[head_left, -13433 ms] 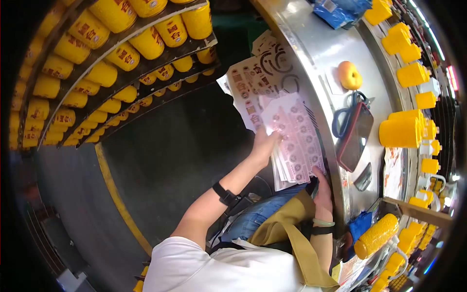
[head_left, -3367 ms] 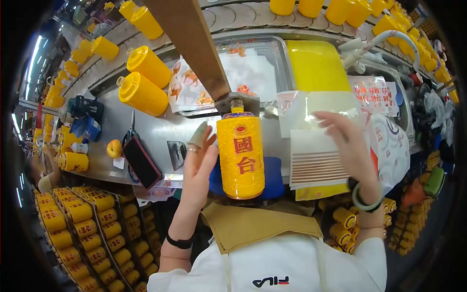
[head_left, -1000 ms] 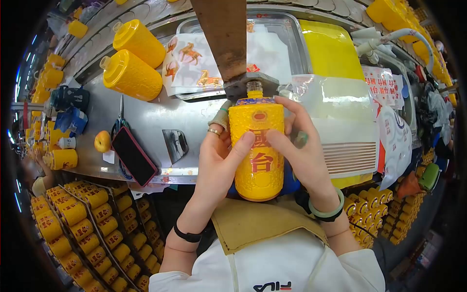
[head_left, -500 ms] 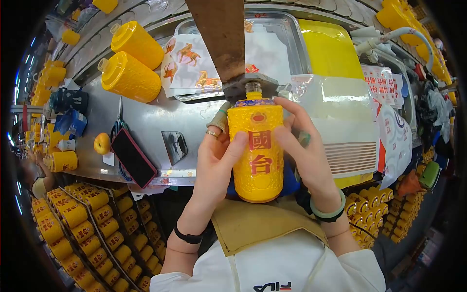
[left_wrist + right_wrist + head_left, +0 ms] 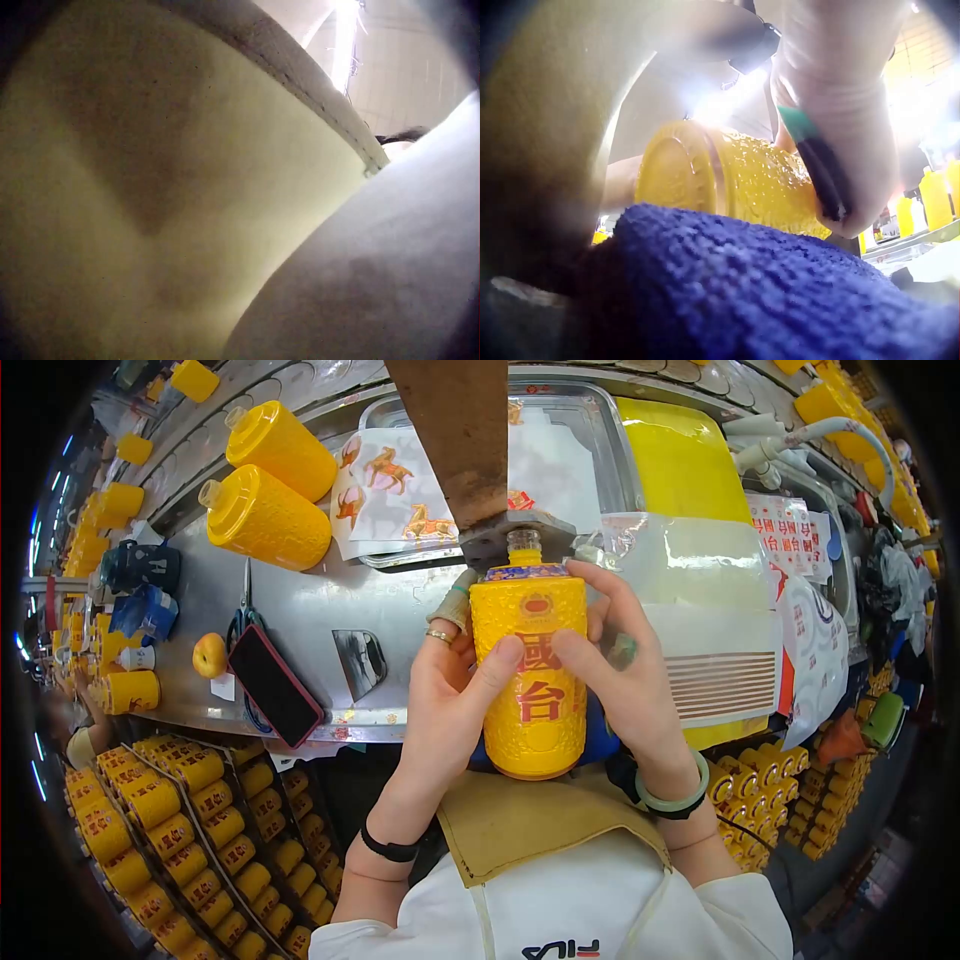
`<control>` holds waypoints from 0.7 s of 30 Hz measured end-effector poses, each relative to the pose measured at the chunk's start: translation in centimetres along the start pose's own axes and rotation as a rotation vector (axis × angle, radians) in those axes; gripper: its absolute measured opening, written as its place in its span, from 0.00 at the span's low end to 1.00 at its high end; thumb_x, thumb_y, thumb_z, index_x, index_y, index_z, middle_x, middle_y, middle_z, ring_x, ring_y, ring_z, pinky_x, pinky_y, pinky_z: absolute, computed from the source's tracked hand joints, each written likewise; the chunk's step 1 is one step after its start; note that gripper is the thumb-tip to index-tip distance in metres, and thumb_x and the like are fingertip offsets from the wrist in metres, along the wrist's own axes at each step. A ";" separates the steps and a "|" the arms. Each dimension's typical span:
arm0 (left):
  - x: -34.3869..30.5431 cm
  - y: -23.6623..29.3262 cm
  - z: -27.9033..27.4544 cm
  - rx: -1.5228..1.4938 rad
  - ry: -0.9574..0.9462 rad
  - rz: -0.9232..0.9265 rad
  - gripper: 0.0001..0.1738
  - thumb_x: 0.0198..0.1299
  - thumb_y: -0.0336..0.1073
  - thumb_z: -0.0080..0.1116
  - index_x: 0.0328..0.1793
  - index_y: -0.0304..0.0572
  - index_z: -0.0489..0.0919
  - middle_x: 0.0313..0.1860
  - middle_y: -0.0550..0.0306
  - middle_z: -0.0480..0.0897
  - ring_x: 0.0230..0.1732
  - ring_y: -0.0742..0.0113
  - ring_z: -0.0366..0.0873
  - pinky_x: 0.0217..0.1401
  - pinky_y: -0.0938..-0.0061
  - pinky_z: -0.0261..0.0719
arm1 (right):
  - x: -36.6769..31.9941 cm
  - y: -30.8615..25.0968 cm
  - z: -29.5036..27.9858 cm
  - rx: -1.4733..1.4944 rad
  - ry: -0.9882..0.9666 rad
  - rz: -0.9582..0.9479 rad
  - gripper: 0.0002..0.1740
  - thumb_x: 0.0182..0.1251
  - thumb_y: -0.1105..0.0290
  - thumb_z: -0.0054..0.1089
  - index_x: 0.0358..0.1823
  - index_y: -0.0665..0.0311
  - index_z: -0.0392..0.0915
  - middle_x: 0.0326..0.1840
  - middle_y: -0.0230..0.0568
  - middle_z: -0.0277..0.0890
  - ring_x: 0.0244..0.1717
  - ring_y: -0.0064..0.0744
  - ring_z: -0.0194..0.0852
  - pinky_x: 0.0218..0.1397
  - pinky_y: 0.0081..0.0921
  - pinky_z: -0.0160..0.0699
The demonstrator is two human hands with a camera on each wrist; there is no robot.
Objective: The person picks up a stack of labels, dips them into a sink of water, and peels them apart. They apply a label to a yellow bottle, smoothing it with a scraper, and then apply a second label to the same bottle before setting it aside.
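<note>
A yellow embossed bottle [image 5: 534, 735] with red characters down its front leans toward me, its clear neck at a dark metal bracket [image 5: 517, 525] on a brown post. My left hand [image 5: 450, 685], with a ring and a tan finger cover [image 5: 453, 606], holds the bottle's left side, thumb across the upper red character. On the other side my right hand [image 5: 625, 670] grips it, thumb on that same character, index finger up at the patterned shoulder. The right wrist view shows a black and green strip [image 5: 821, 169] against my right hand and a blue towel [image 5: 757, 277] below the bottle. Cloth fills the left wrist view.
Two yellow bottles [image 5: 270, 518] stand at left on the metal bench, near scissors [image 5: 245, 615], a phone [image 5: 276, 685] and a fruit [image 5: 210, 653]. Horse decal sheets [image 5: 388, 510] lie behind the post. Striped sheets [image 5: 715, 685] and a yellow sheet [image 5: 680, 460] lie at right.
Earlier I handled printed sheets to the side; later both hands were off the bottle. Now they hold it. The thumbs spread outward half a second ago and have come back over the upper character.
</note>
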State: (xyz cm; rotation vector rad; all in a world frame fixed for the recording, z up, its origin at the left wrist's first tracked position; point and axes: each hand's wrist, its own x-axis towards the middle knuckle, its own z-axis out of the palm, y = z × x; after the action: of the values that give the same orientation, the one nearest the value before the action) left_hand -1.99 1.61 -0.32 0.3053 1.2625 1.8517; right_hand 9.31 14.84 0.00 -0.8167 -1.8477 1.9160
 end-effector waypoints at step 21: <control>0.0 0.3 0.2 0.035 -0.017 0.071 0.39 0.68 0.26 0.62 0.80 0.29 0.56 0.70 0.47 0.73 0.70 0.63 0.72 0.73 0.66 0.71 | 1.9 -1.9 -1.1 -0.018 -0.020 0.010 0.19 0.71 0.69 0.65 0.60 0.66 0.77 0.29 0.21 0.61 0.33 0.13 0.58 0.39 0.15 0.59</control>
State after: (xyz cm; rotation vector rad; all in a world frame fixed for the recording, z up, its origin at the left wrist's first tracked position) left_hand -2.03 1.69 -0.01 0.3888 1.2879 1.8848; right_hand 8.30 17.06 1.54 -0.8169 -1.8783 1.9227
